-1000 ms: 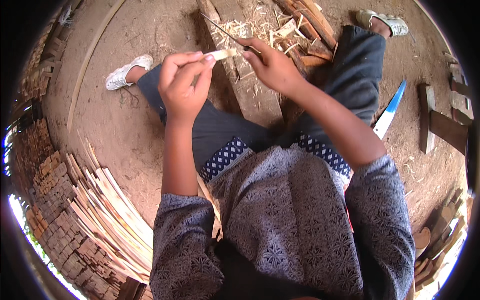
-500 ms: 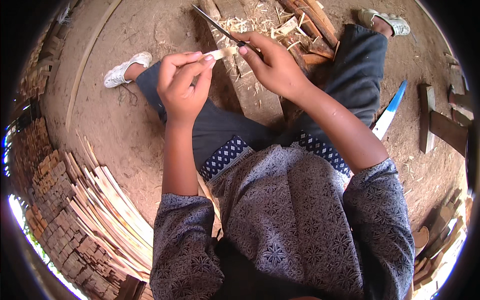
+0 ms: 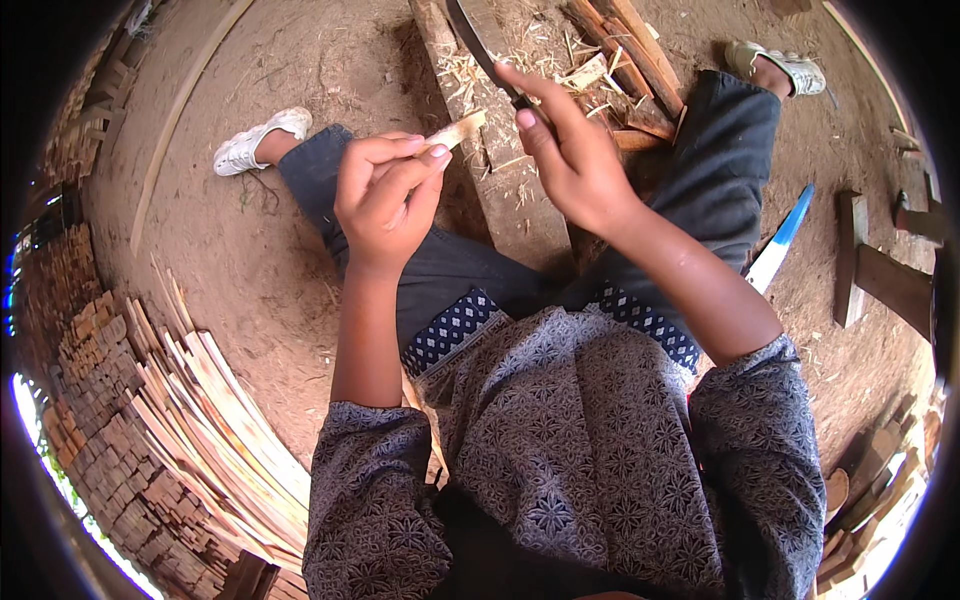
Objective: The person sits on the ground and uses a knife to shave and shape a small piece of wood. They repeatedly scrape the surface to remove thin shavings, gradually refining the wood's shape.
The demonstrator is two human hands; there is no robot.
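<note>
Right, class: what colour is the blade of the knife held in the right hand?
The knife's blade looks dark grey, showing best in the head view.

The brown dirt floor (image 3: 270, 250) spreads across the scene. In the far middle, a worn wooden plank (image 3: 525, 215) runs far to near, pale shavings (image 3: 455, 72) scattered over it. Split wood pieces (image 3: 650, 60) lie just to its right. On the floor are 2 white shoes (image 3: 255, 145), long pale strips (image 3: 220, 420) at near left, and 1 tapered blue-and-white object (image 3: 780, 245) at right.
</note>
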